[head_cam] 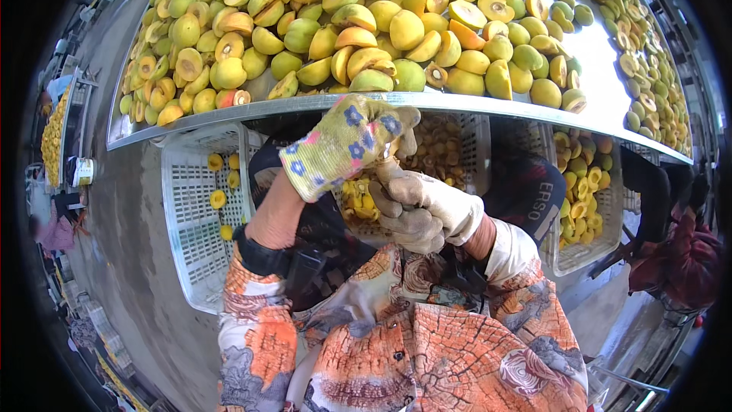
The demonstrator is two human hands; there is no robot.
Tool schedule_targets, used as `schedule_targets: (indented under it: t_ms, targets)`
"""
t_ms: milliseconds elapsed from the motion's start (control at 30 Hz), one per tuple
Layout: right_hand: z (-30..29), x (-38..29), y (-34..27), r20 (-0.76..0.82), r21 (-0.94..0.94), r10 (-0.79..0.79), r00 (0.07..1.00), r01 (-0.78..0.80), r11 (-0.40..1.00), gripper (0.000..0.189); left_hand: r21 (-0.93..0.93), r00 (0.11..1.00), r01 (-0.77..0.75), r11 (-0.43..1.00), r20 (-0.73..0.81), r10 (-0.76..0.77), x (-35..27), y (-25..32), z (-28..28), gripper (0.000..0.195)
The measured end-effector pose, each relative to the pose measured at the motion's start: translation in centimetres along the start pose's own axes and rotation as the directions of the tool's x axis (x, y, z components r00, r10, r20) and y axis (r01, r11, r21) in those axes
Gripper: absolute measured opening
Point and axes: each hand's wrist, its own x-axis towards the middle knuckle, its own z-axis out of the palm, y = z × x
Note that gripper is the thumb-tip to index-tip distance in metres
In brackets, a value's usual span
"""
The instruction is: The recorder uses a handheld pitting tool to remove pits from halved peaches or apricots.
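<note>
My left hand (357,140), in a yellow-green flowered glove, is raised just below the metal table rim (309,104), its fingers curled. My right hand (423,209), in a beige glove, is closed just below it, and the two hands meet. A small pale object (390,150) shows between them; glove and fingers hide most of it, so its kind is unclear. Halved yellow-green stone fruits (407,30) lie heaped on the metal table beyond my hands, many with the pit in the cut face. Beneath my hands are brownish pits or scraps (437,146) and yellow fruit pieces (360,200).
At my left stands a white plastic crate (191,240) with several hollowed fruit halves (217,199). At my right another crate (583,263) holds more fruit halves (580,206). A seated person in dark red (680,263) is at far right. Another fruit-covered table (67,126) stands far left.
</note>
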Motion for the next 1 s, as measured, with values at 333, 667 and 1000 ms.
schedule_targets:
  t_ms: [333,667,1000]
  targets:
    - [-0.9,-0.3,1.2,0.090,-0.021,-0.003,0.996,0.005,1.000,0.041,0.125,0.950,-0.286,0.950,-0.092,0.298,-1.8,-4.7,-0.1,0.029]
    - [0.0,2.2,0.6,0.101,0.045,0.068,0.993,-0.073,0.996,0.039,-0.008,0.903,-0.178,0.984,-0.398,0.160,-2.7,-7.0,0.6,0.032]
    - [4.2,3.5,1.5,-0.260,-0.072,-0.067,0.963,0.049,0.996,0.033,-0.173,0.873,-0.335,0.926,-0.427,0.236,-4.0,-3.8,0.0,0.047]
